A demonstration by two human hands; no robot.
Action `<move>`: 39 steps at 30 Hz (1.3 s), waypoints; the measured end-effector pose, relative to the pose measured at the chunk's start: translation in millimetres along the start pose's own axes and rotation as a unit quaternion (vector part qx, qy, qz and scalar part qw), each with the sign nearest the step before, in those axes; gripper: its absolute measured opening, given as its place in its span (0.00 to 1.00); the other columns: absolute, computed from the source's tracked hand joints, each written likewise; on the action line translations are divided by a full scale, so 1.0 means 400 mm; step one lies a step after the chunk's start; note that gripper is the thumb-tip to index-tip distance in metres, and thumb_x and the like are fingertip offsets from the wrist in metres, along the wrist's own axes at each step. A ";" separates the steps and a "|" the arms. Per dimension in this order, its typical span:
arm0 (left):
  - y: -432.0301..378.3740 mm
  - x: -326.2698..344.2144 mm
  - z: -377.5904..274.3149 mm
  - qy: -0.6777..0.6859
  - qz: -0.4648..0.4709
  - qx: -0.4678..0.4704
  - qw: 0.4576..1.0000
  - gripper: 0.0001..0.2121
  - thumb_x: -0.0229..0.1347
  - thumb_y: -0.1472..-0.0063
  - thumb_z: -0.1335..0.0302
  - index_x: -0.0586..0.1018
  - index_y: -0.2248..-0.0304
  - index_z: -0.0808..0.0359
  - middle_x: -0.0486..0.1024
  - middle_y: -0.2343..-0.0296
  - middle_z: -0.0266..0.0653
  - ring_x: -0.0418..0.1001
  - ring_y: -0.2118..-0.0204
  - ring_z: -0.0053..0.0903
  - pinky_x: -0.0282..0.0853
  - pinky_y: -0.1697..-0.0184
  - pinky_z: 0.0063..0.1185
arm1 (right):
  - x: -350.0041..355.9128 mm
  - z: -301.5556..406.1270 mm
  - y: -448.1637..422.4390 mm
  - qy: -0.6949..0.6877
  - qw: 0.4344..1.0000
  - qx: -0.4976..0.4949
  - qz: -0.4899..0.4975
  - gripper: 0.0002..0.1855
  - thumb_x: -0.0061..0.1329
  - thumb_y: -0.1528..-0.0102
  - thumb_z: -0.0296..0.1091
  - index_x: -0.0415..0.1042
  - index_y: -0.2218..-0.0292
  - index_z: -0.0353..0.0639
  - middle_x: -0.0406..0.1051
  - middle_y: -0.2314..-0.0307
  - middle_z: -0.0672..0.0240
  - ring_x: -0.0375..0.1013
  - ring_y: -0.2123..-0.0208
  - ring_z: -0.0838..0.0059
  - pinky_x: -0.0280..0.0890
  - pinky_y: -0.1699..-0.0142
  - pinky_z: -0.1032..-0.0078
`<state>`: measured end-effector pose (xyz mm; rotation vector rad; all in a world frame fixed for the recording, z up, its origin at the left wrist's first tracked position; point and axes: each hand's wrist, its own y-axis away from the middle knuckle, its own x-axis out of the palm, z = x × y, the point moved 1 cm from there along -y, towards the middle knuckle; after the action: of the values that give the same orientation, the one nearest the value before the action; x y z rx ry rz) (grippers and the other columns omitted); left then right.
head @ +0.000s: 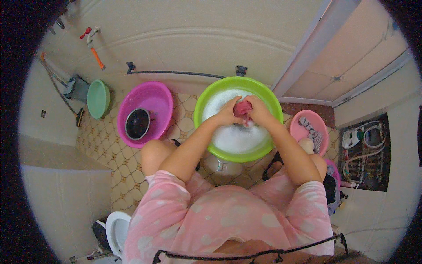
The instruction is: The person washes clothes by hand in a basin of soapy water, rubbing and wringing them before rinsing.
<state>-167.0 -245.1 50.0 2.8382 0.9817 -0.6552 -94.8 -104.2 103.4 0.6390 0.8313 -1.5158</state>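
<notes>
A lime-green plastic basin (201,115) stands on the tiled floor in front of me, filled with white suds (239,142). Above the suds, my left hand (229,111) and my right hand (258,110) are both closed around a bunched red cloth (243,109). Some foam clings to the lower end of the cloth. The cloth's full shape is hidden between my palms and fingers.
Left of the basin stand a magenta tub (161,99) with a dark round vessel (137,124) in it, and a small green basin (98,99). A pink basin (321,122) at the right holds grey striped cloth (310,130). A white door frame (301,49) rises behind.
</notes>
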 end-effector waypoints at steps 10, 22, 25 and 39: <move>0.020 -0.068 -0.188 0.264 0.146 -0.152 0.941 0.30 0.56 0.60 0.71 0.58 0.55 0.62 0.66 0.73 0.31 0.65 0.77 0.14 0.62 0.81 0.16 | -0.090 0.034 0.001 -0.626 0.766 0.143 -0.040 0.21 0.35 0.64 0.13 0.58 0.64 0.38 0.62 0.69 0.63 0.65 0.67 0.71 0.63 0.62 0.76; -0.003 -0.074 -0.141 0.593 -0.117 -0.110 0.789 0.16 0.49 0.49 0.64 0.67 0.63 0.63 0.69 0.69 0.39 0.68 0.68 0.26 0.69 0.75 0.27 | 0.017 -0.049 0.017 -0.610 0.754 0.243 0.010 0.11 0.32 0.51 0.28 0.58 0.63 0.38 0.63 0.69 0.63 0.64 0.65 0.70 0.61 0.59 0.72; -0.005 -0.070 -0.155 0.603 -0.138 -0.113 0.777 0.14 0.50 0.50 0.65 0.68 0.67 0.64 0.69 0.69 0.39 0.68 0.68 0.28 0.67 0.67 0.29 | 0.044 -0.001 0.021 -0.708 0.678 0.194 0.046 0.18 0.30 0.46 0.45 0.58 0.61 0.41 0.63 0.65 0.64 0.64 0.64 0.70 0.60 0.59 0.69; 0.005 -0.040 -0.202 0.428 0.017 -0.093 0.899 0.06 0.48 0.50 0.78 0.68 0.70 0.63 0.68 0.79 0.36 0.68 0.75 0.21 0.65 0.69 0.19 | 0.028 0.073 0.071 -0.678 0.648 0.230 0.261 0.21 0.43 0.53 0.46 0.58 0.59 0.48 0.65 0.69 0.69 0.67 0.69 0.73 0.64 0.63 0.67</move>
<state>-147.2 -239.9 129.8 2.9315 0.9705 0.7409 -65.8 -134.6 107.6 -0.0714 -0.8750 -1.1758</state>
